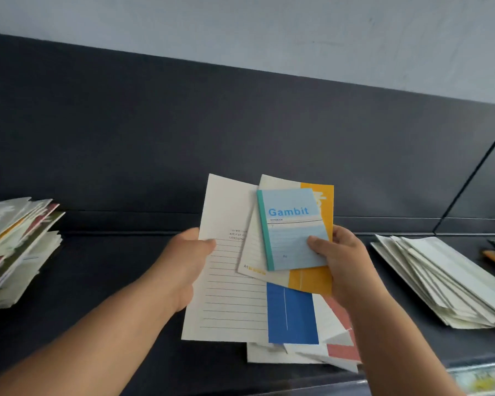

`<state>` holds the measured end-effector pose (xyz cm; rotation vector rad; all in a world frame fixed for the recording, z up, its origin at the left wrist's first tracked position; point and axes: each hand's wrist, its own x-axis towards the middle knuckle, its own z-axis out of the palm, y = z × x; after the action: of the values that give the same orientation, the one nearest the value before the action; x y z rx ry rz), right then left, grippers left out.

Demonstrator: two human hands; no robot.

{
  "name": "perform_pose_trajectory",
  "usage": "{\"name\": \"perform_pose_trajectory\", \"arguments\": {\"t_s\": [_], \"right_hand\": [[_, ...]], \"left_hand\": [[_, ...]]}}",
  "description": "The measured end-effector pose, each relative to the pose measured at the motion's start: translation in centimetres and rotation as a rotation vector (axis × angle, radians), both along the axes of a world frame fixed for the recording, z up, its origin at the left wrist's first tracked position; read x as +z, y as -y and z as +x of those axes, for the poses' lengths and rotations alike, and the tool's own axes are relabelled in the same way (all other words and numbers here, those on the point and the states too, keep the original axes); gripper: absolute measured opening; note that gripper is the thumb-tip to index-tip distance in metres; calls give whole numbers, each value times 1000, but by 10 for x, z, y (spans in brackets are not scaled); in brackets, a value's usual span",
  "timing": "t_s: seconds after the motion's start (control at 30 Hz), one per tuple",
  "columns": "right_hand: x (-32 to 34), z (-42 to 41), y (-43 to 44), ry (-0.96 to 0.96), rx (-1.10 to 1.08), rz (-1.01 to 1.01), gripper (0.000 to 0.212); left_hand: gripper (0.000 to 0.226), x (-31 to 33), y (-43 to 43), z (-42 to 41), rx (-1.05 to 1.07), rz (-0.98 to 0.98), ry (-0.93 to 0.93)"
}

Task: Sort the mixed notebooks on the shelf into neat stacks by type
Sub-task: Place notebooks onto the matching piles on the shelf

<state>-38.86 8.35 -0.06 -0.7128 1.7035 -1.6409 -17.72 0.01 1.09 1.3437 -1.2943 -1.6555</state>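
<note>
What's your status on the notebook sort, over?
Left hand grips cream lined notebook. Right hand pinches blue Gambit notebook onto yellow notebook. Mixed pile left, pale stack right, neither in the way.

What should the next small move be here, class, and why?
Probably lift the Gambit notebook clear: the right hand pinches it, it lies on top, and it is smaller than the cream notebook that the left hand holds.

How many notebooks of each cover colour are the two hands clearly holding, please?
White lined notebook (left hand): 1
White-and-yellow notebook (right hand): 1
Light blue Gambit notebook (right hand): 1
Total: 3; whether the dark blue notebook below is also held is unclear.
</note>
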Motion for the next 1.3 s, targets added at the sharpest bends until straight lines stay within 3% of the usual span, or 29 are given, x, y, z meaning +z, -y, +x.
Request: {"name": "perform_pose_trajectory", "arguments": {"t_s": [0.3, 0.33, 0.43, 0.47, 0.57, 0.77, 0.87, 1.1, 1.3], "right_hand": [[-8, -78, -55, 25, -96, 25, 17], [-9, -84, -59, 36, -94, 26, 17], [-13, -96, -69, 75, -86, 24, 15], [-14, -98, -71, 99, -79, 25, 15], [-16, -98, -73, 172, -54, 20, 14], [-17, -86, -79, 236, -59, 43, 14], [-13, -89, -83, 161, -97, 26, 14], [-18, -121, -113, -252, -228, 128, 22], [-11, -194, -145, -295, -278, 94, 17]], "left_hand": [[19, -21, -22, -84, -28, -36, 57], [20, -25, -23, -91, -9, -101, 120], [49, -29, -30, -105, 37, -429, 461], [53, -27, -34, -109, 0, -491, 479], [44, -21, -49, -118, -222, -378, 289], [19, -7, -67, -125, -426, -229, 187], [17, -1, -70, -129, -416, -242, 131], [23, 3, -95, -162, -396, -285, 51], [19, 8, -115, -226, -317, -282, -11]]}}
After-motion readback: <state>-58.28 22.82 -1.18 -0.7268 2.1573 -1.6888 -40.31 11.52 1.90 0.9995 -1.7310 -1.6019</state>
